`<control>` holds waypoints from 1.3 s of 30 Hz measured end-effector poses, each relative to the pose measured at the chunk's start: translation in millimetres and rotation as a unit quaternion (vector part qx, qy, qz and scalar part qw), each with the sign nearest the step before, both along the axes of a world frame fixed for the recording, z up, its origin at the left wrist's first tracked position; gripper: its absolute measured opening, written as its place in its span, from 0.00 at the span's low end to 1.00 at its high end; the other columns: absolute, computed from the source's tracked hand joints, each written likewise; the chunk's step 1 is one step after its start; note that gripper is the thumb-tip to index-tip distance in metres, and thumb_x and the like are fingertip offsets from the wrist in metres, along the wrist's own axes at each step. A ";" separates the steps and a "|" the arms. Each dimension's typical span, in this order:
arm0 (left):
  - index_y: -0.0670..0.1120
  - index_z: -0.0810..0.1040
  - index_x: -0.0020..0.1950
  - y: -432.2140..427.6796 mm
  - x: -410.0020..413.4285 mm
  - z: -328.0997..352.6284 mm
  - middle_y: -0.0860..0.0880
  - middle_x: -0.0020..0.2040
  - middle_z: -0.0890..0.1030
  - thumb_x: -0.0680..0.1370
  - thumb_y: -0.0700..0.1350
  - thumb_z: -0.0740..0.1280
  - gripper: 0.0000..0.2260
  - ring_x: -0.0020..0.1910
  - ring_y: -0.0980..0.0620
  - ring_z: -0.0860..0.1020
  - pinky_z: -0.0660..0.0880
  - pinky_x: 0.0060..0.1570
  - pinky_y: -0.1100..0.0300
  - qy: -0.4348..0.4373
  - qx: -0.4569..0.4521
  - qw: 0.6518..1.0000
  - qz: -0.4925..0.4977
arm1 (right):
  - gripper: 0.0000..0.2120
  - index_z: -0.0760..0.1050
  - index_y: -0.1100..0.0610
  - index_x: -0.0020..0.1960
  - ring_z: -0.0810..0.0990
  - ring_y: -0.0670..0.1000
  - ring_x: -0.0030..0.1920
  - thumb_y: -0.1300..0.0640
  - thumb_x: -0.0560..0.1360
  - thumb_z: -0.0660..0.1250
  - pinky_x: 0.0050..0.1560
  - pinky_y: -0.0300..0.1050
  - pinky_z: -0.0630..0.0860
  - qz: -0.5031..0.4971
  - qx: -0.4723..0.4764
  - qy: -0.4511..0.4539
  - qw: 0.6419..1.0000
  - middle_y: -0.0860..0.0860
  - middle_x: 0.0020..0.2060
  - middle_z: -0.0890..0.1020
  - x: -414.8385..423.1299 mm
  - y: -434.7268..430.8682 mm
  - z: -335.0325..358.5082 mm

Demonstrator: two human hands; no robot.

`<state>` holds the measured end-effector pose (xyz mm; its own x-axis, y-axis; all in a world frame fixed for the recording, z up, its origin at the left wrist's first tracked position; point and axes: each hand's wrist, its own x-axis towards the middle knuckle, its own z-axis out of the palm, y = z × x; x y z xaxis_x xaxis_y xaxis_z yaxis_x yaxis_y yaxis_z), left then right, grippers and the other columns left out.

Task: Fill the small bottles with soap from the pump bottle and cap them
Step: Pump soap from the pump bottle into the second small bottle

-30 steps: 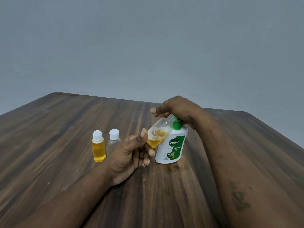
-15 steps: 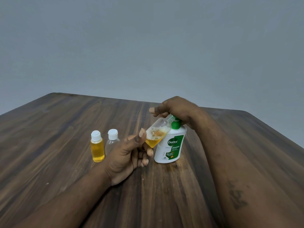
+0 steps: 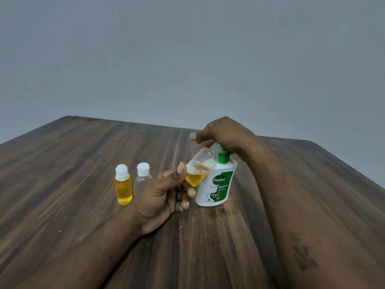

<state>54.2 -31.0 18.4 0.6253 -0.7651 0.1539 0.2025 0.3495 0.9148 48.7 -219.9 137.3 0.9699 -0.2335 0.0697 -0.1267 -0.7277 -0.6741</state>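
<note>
Left hand [image 3: 160, 197]: grips bottle [image 3: 200, 170], tilted, part-filled, neck at the pump [image 3: 218, 184].
Right hand [image 3: 225, 132]: curled over pump head.
Technique: keep neck under spout; press slow, full strokes.

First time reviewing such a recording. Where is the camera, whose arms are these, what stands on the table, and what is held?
No machine here: a person works with two bare hands, filmed by one wide-angle camera worn on the head, looking forward and down. The left hand holds an uncapped small bottle, tilted, partly filled with amber soap, its mouth at the top of the pump bottle. The right hand curls over the pump head. On the wooden table stand two capped bottles: a full bottle and a clear bottle beside it.
</note>
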 end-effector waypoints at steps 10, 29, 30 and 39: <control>0.49 0.85 0.41 -0.4 -0.5 -0.2 0.44 0.39 0.80 0.63 0.68 0.80 0.23 0.32 0.51 0.74 0.74 0.31 0.61 0.005 -0.004 1.000 -0.004 | 0.22 0.83 0.62 0.45 0.82 0.52 0.45 0.41 0.76 0.74 0.56 0.55 0.80 0.008 -0.024 -0.047 0.999 0.51 0.42 0.87 -4.2 3.2 5.3; 0.49 0.84 0.40 -0.3 0.0 -0.3 0.45 0.38 0.80 0.63 0.68 0.79 0.23 0.31 0.51 0.74 0.73 0.31 0.61 -0.004 -0.005 1.000 -0.005 | 0.20 0.82 0.61 0.43 0.83 0.51 0.43 0.42 0.75 0.76 0.51 0.51 0.80 0.001 -0.012 -0.066 0.998 0.48 0.38 0.86 -4.2 2.9 5.3; 0.49 0.84 0.40 0.2 -0.1 -0.4 0.45 0.38 0.80 0.63 0.68 0.79 0.23 0.31 0.51 0.74 0.74 0.31 0.61 -0.005 -0.006 1.000 -0.007 | 0.20 0.82 0.61 0.43 0.83 0.50 0.43 0.42 0.75 0.76 0.51 0.50 0.79 0.001 -0.010 -0.070 0.997 0.48 0.38 0.86 -4.8 3.3 5.9; 0.49 0.84 0.41 0.1 2.0 -1.8 0.44 0.37 0.80 0.64 0.68 0.79 0.24 0.31 0.51 0.75 0.73 0.31 0.61 0.000 0.006 1.000 0.011 | 0.14 0.83 0.55 0.42 0.78 0.48 0.38 0.44 0.74 0.77 0.40 0.44 0.71 0.003 0.027 0.013 1.000 0.46 0.37 0.81 -2.2 -0.2 -0.9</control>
<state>56.2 -30.9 16.6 0.6425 -0.7525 0.1450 0.1949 0.3434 0.9188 46.4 -220.0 136.5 0.9727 -0.2300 0.0317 -0.1401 -0.6905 -0.7096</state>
